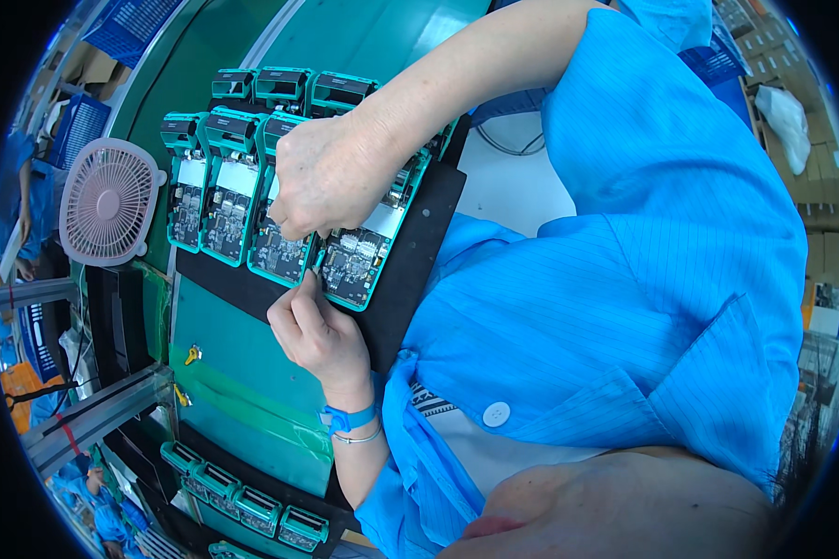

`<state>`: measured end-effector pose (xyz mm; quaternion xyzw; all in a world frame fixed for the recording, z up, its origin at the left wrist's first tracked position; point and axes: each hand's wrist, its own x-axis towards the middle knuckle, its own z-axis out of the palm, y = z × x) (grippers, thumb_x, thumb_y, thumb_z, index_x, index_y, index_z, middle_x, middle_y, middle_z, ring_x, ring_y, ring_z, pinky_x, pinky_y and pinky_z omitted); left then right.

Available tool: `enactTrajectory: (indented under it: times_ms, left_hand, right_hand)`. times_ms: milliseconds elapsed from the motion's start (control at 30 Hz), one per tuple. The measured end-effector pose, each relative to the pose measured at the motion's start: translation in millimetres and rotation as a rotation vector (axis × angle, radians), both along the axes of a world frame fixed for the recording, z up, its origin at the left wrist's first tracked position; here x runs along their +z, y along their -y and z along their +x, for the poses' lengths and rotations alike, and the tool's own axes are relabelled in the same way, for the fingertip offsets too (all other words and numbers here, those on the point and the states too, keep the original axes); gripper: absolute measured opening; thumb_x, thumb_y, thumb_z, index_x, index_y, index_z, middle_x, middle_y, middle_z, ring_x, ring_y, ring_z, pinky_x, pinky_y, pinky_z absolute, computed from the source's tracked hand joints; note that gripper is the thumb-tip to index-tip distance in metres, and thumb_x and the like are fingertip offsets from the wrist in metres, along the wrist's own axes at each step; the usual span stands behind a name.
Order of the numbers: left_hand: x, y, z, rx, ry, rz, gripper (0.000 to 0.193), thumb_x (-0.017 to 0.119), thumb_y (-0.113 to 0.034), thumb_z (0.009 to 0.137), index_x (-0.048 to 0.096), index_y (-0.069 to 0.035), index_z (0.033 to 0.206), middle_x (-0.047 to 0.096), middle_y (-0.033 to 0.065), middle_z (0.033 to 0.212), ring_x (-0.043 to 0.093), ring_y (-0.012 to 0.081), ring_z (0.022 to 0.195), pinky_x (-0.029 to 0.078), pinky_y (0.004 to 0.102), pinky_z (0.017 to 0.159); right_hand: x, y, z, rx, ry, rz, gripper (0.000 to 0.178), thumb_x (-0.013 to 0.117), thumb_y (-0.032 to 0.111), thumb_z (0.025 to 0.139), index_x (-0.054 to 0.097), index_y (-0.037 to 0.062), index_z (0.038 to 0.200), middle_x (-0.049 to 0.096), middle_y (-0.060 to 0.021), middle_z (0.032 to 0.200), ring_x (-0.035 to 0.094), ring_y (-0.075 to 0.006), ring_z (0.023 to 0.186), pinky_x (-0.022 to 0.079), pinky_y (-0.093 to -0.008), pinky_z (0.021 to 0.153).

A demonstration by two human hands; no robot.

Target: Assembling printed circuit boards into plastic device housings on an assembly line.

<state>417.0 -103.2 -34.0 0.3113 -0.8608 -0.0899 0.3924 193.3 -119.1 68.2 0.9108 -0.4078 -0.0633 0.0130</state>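
Observation:
My right hand reaches over two teal-framed circuit board units, fingers bent down and pinched together. My left hand comes from below, its thumb and forefinger closed at the near edge between the same two units. Whatever lies in either pinch is too small or hidden to make out. One unit is on the right, and another unit sits just left of it, partly under my right hand. More such units stand alongside, with a further row behind. All rest on a black mat.
A pink fan stands left of the mat. Small yellow pieces lie on the green bench. Another row of units is at the lower left. Blue crates and other people are beyond a metal rail.

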Motion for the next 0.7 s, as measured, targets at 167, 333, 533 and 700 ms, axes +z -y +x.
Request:
enactTrajectory:
  times_ms: [167, 333, 533, 700]
  left_hand:
    - [1.4, -1.3, 0.4, 0.010, 0.011, 0.027, 0.019, 0.072, 0.008, 0.085, 0.073, 0.000, 0.102, 0.060, 0.0097, 0.095, 0.063, 0.0269, 0.086, 0.050, 0.0384, 0.071]
    - [0.8, -1.5, 1.3, 0.026, 0.019, 0.027, 0.020, 0.072, 0.009, 0.084, 0.073, 0.000, 0.102, 0.059, 0.0100, 0.094, 0.063, 0.0268, 0.086, 0.051, 0.0384, 0.071]
    - [-1.4, -1.2, 0.3, 0.025, 0.006, 0.043, 0.021, 0.071, 0.010, 0.084, 0.072, 0.000, 0.102, 0.059, 0.0104, 0.095, 0.062, 0.0271, 0.085, 0.050, 0.0388, 0.071]
    - [-2.7, 1.9, 2.6, -0.005, 0.073, -0.038, 0.022, 0.070, 0.009, 0.084, 0.073, -0.002, 0.103, 0.061, 0.0092, 0.096, 0.062, 0.0268, 0.084, 0.048, 0.0390, 0.070]
  right_hand:
    - [2.5, 0.3, 0.3, -0.016, 0.020, 0.039, 0.025, 0.070, 0.032, 0.088, 0.071, 0.0088, 0.097, 0.071, -0.0030, 0.093, 0.073, -0.0261, 0.080, 0.058, -0.0407, 0.060]
    - [4.1, 0.5, 3.7, -0.033, 0.006, 0.044, 0.025, 0.070, 0.032, 0.088, 0.071, 0.0083, 0.095, 0.071, -0.0038, 0.093, 0.074, -0.0267, 0.080, 0.059, -0.0415, 0.061]
    - [3.3, 1.4, 3.2, -0.043, 0.008, 0.056, 0.025, 0.070, 0.032, 0.088, 0.071, 0.0073, 0.094, 0.072, -0.0060, 0.092, 0.074, -0.0284, 0.080, 0.059, -0.0428, 0.062]
    - [3.8, 2.4, 3.4, -0.015, 0.004, 0.058, 0.025, 0.070, 0.032, 0.088, 0.071, 0.0075, 0.096, 0.071, -0.0060, 0.092, 0.073, -0.0286, 0.081, 0.059, -0.0428, 0.063]
